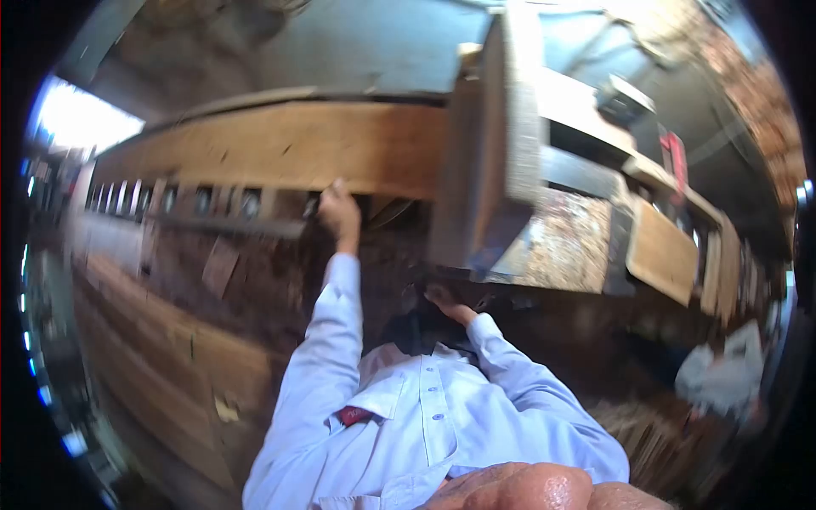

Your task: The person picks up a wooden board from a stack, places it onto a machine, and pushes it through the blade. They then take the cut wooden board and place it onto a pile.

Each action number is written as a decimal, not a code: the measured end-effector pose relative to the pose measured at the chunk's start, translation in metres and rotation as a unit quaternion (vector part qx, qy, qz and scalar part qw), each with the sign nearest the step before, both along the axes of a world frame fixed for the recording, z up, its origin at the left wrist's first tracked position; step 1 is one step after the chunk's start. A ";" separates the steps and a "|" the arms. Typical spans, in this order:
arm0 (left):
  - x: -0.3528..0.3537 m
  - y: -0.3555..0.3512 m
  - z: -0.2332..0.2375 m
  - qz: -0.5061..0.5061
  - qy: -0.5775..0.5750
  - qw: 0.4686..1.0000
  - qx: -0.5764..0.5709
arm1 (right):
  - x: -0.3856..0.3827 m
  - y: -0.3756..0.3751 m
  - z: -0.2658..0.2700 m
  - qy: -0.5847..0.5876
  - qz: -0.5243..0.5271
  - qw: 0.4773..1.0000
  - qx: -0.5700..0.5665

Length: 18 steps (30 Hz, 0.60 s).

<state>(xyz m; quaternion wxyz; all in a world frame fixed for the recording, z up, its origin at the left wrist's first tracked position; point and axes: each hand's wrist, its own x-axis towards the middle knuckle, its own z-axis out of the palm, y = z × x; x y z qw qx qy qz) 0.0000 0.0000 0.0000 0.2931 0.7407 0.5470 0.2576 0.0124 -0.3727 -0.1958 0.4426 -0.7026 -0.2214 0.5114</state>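
Note:
A long wooden board stretches across the upper left, above a row of dark gaps. At its lower edge is my left hand, its fingers curled and the thumb pointing up. Beside its fingers ends a dark bar; what the fingers hold, if anything, is hidden. Lower and nearer my body, my right hand is closed in shadow under the machine's edge, and I cannot make out what lies in it. Above it rises an upright wooden piece beside a surface strewn with wood chips.
A red-handled tool and a wooden panel are at the right. Stacked timber lies at the lower left. A pale plastic bag sits at the lower right. Much of the view is blurred.

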 end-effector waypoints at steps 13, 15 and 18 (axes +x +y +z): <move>0.018 0.064 -0.030 -0.110 -0.366 0.879 -0.286 | 0.131 -0.308 0.258 -0.443 -0.628 0.633 -0.097; 0.030 0.051 0.000 0.020 -0.341 0.875 -0.343 | 0.169 -0.321 0.242 -0.548 -0.626 0.541 -0.127; 0.029 0.041 0.004 -0.182 -0.177 0.963 -0.091 | 0.215 -0.336 0.229 -0.566 -0.635 0.509 -0.134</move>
